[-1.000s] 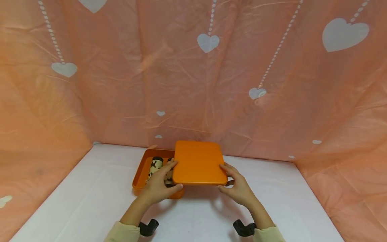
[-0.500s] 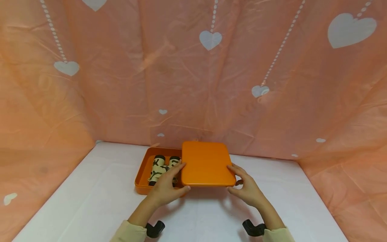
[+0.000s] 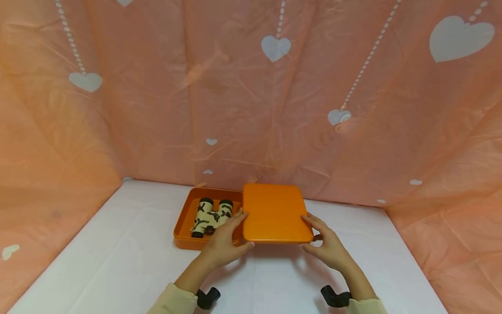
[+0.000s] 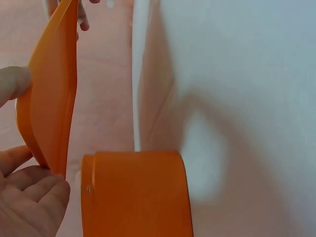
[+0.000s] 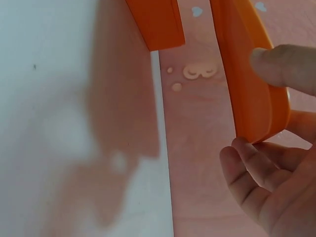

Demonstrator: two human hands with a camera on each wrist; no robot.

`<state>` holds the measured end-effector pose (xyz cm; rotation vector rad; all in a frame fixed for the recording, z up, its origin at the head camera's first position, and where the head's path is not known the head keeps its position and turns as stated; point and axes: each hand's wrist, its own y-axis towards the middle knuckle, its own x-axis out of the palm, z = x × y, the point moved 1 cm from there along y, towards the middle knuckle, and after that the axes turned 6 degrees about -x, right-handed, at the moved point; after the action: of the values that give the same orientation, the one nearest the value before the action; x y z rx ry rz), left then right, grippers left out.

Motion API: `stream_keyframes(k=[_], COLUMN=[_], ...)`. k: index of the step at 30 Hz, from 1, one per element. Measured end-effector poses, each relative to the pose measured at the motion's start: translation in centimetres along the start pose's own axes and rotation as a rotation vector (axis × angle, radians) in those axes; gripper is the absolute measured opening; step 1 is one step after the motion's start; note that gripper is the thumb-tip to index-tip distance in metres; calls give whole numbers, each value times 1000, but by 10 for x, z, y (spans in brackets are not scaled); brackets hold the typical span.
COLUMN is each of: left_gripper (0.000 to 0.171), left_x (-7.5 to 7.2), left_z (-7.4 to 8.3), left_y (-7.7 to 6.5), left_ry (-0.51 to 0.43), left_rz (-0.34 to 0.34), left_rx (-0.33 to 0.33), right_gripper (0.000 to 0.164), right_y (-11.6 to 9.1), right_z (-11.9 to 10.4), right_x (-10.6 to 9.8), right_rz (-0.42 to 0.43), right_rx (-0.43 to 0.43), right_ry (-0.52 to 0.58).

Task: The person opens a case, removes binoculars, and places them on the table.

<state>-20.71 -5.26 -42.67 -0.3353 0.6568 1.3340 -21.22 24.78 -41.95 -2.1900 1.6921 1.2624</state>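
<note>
An orange box lid (image 3: 276, 213) is held level above the table, to the right of an orange box (image 3: 187, 242). My left hand (image 3: 223, 244) grips the lid's left edge, thumb at the front corner and fingers along the side. At the opposite edge my right hand (image 3: 328, 245) pinches the lid the same way. Inside the box lie camouflage-patterned binoculars (image 3: 203, 214) with black ends, partly covered by my left hand. In the left wrist view a gap shows between the lid (image 4: 52, 89) and the box wall (image 4: 136, 197).
The white table (image 3: 117, 244) meets a pink-orange cloth backdrop (image 3: 235, 109) printed with pale hearts close behind the box. Each wrist carries a black curved mount (image 3: 208, 298). Shadows of hands and lid fall on the table.
Both hands have carried the lid to the right, away from above the box. More of the box and the whole shape of the binoculars have come into sight.
</note>
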Motion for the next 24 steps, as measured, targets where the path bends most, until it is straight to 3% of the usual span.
stream_keyframes(k=[13,24], left_gripper=[78,79], left_x=[23,44], left_z=[1,10], left_y=[7,12], left_ry=[-7,-6], left_rz=[-16,-54], left_rx=[72,63], right_gripper=[69,69], right_y=[-15,-26], right_z=[10,18], right_x=[-12,-22], right_rz=[12,34], right_rx=[-16,9], right_ry=[-55,-123])
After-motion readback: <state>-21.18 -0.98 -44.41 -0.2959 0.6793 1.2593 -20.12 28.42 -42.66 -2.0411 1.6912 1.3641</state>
